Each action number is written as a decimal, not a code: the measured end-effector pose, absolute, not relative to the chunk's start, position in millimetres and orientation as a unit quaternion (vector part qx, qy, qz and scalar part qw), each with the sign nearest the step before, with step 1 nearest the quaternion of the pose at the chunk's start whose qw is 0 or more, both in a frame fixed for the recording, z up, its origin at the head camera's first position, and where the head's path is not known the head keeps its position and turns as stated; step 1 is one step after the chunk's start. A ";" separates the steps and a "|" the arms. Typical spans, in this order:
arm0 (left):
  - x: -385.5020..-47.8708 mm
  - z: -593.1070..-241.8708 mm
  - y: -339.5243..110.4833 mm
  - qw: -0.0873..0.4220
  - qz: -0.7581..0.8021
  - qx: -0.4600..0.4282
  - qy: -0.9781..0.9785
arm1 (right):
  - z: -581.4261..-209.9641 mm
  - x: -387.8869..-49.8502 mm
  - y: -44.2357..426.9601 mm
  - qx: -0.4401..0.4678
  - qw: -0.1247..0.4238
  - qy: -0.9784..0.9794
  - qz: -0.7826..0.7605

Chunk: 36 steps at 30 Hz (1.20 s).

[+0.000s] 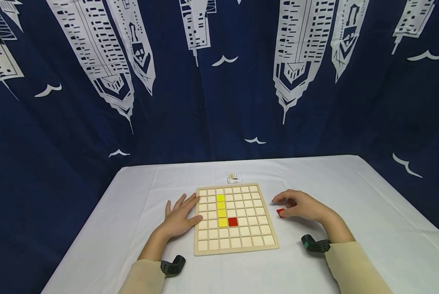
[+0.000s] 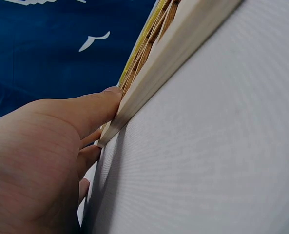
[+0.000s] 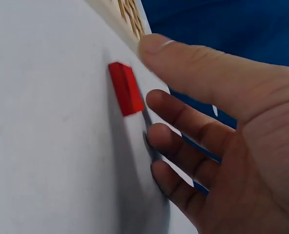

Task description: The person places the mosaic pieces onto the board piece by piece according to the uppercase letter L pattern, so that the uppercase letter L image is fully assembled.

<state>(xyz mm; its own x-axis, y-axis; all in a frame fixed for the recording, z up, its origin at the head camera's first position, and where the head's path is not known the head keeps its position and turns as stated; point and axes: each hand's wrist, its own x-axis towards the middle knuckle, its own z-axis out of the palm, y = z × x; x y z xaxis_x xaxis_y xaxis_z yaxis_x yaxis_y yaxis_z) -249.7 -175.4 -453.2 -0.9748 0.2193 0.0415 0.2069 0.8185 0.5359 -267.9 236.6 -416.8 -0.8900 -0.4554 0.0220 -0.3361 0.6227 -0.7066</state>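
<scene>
A square wooden grid board lies on the white-covered table. Several yellow square tiles run down one of its columns, and a red tile sits to the right of the lowest one. My left hand rests at the board's left edge, its fingers spread and fairly straight, with the thumb touching the rim. To the right of the board, my right hand hovers with loosely bent fingers around a loose red tile. In the right wrist view a gap shows between that tile and the thumb and fingers.
Behind the board lies a small printed card with a grid and a coloured pattern. A white cloth covers the table. Dark blue curtain with white building prints hangs behind it. Each wrist wears a black camera mount.
</scene>
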 end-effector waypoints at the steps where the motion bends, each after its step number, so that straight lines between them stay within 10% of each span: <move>1: -249.6 -452.9 -175.2 0.011 0.281 0.112 0.953 | -417.6 -268.3 238.2 -0.222 0.084 0.897 -0.372; 36: -246.5 -451.9 -175.7 0.011 0.282 0.111 0.953 | -429.1 -267.0 227.0 -0.218 0.044 0.910 -0.349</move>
<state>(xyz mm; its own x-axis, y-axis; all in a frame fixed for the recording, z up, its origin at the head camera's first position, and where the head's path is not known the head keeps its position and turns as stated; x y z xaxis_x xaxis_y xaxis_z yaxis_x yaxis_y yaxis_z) -246.5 -175.7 -451.9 -0.9751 0.2176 0.0427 0.2057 0.8158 0.5406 -267.0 227.0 -429.1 -0.9010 -0.4278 0.0718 -0.3662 0.6617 -0.6543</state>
